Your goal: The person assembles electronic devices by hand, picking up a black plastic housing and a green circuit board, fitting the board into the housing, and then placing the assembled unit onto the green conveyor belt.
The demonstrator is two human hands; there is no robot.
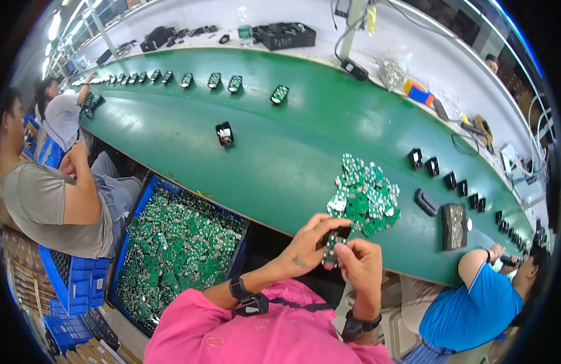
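Circuit board (330, 255): left hand (306, 247) grip curled around it, right hand (363, 266) grip pinching it.

The table (274, 145) is done in plain green, pretty much matched by the pile (365, 197), which is speckled silvery white. The held board (331, 255) is flecked silver on green too, with a pinkish-red bit at its near end. Hot pink is seen on the near shirt (262, 333), bright blue on the right shirt (472, 306), greyish beige on the near-left shirt (53, 203). Both watches (246, 297) are black.
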